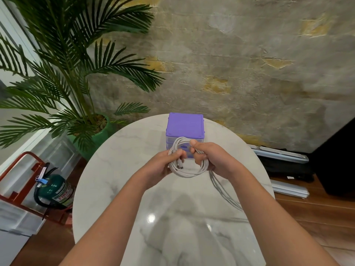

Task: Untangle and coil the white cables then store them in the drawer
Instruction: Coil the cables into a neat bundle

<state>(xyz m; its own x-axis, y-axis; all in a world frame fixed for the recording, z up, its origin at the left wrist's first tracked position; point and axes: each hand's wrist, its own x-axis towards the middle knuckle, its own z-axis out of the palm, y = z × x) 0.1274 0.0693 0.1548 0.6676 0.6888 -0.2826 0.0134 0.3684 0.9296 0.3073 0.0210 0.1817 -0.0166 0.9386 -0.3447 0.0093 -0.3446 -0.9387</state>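
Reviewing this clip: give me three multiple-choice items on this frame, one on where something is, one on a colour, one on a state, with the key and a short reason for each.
1. Where does the drawer unit stand?
A. On the floor by the plant
B. On the round table, beyond the hands
C. On the person's lap

2. What colour is the top of the drawer unit?
A. Purple
B. Red
C. Black

3. What state is the white cable in?
A. Fully coiled and lying in a drawer
B. Lying untouched on the table
C. Partly coiled, held by both hands, loose strands trailing off

Key: 1 B, the unit sits on the marble top behind the coil. 2 A, its lid is plainly purple. 3 C, the left hand and right hand grip the loops while loose strands run toward the table edge.
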